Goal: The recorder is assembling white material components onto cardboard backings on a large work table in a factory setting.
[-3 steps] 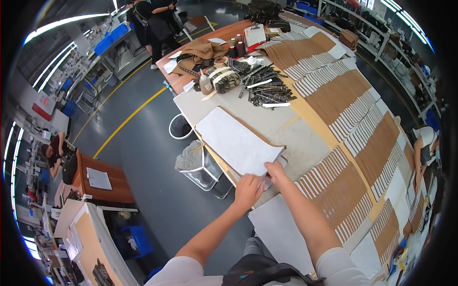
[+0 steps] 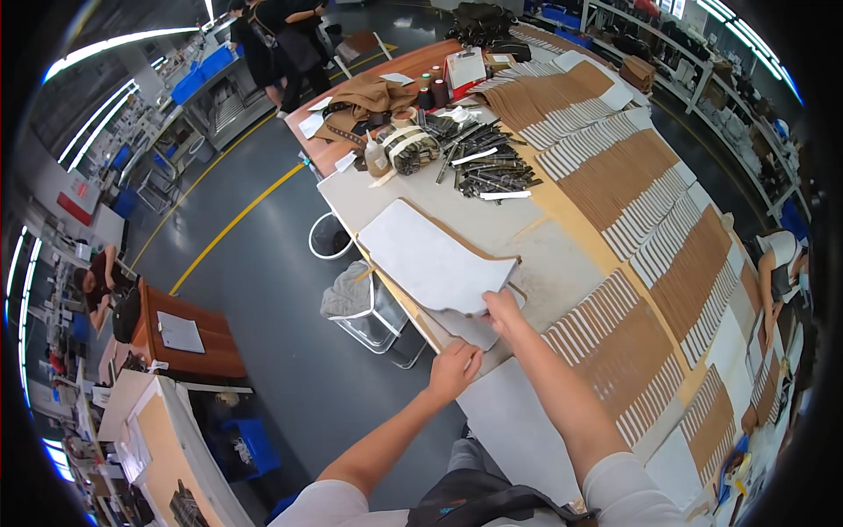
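Note:
A stack of white-faced, brown-edged flat panels (image 2: 430,250) lies on the table near its left edge. My right hand (image 2: 503,314) pinches the near right corner of the upper panel, whose near edge is raised and slightly bowed. Beneath that edge another pale panel (image 2: 474,330) shows. Close to the table's front edge, my left hand (image 2: 455,369) is closed, apart from the stack. Whatever its curled fingers may hold is hidden.
Overlapping rows of brown and white panels (image 2: 615,351) cover the table's right side. Dark strips (image 2: 496,162), a bottle (image 2: 376,156) and thread spools (image 2: 439,92) lie farther back. A lined bin (image 2: 373,316) stands below the left edge. Another person (image 2: 777,272) works at the far right.
My left hand has drawn back from the panel's corner toward me, away from my right hand. The panel's near edge now stands raised, and my right hand has shifted slightly.

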A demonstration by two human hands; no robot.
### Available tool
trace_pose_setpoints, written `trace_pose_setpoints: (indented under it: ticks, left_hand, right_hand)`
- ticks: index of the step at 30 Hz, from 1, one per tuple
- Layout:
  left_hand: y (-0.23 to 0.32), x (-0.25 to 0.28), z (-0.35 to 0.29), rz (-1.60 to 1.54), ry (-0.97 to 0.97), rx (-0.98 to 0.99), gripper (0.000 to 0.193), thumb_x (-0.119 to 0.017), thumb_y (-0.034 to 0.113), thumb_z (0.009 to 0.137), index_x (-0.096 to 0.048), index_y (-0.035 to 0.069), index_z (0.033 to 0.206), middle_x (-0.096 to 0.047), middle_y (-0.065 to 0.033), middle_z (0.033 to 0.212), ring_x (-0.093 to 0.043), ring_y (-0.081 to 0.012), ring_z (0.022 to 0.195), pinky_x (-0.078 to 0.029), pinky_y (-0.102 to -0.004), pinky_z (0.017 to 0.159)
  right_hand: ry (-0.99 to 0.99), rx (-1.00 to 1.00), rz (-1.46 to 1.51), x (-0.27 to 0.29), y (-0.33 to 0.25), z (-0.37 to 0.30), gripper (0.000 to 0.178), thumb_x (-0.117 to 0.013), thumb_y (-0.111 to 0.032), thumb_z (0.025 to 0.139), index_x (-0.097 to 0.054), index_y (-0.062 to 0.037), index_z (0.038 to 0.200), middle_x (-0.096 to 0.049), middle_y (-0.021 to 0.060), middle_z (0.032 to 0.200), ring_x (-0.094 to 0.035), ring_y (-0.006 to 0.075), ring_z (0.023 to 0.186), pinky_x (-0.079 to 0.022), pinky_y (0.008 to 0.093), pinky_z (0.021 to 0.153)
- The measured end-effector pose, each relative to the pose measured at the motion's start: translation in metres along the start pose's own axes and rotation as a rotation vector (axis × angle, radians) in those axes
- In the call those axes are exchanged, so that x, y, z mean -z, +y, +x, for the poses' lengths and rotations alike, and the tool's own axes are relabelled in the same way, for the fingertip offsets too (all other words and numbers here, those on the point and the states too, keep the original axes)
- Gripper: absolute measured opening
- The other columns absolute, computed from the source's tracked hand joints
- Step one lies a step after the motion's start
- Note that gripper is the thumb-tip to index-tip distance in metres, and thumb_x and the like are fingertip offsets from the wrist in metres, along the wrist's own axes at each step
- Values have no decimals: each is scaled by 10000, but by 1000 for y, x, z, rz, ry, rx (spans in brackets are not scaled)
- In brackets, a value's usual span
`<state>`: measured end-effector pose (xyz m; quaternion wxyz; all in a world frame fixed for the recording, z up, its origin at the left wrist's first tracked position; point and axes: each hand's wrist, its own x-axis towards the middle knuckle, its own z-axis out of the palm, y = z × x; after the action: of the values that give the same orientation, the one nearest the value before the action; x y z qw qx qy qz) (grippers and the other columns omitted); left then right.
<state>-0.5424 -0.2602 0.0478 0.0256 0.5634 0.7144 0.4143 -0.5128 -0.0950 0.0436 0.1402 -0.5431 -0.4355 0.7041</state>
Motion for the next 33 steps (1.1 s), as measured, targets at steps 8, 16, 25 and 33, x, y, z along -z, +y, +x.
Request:
trace_pose_setpoints:
  ticks: [8,16,25,33]
  left_hand:
    - [-53,9,9,-1478,162,892,454,-458,342,933,-427,-20,1206,-592,-137,1024,-593,-251,942,-485,-342,789]
    - [6,39,-22,-1687,58,644,673,-328,553,899,-330,55,1352,-438,-123,1322,-465,-261,1162,-445,-410,911]
    - [204,-64,-91,-898,-1083,878,343,-671,72,783,-559,-39,1087,-641,-106,965,-618,-164,843,-501,-293,754]
    - [324,-188,-170,-676,-1257,777,310,-660,66,787,-576,-27,1070,-650,-92,938,-612,-144,812,-495,-281,730]
  right_hand:
    - [-394,315,623,42,-57,-129,413,-563,-46,828,-427,33,1210,-534,145,1152,-533,246,1056,-461,375,878]
    - [-57,300,565,279,93,-296,598,-659,-62,744,-395,23,1274,-534,149,1186,-544,260,1071,-439,369,925]
    - [256,-132,565,465,274,-464,496,-643,-117,790,-448,31,1221,-571,127,1137,-573,229,1019,-456,362,896]
    - [432,-206,538,559,399,-546,430,-611,-134,826,-478,33,1200,-578,102,1123,-562,191,1011,-441,323,889]
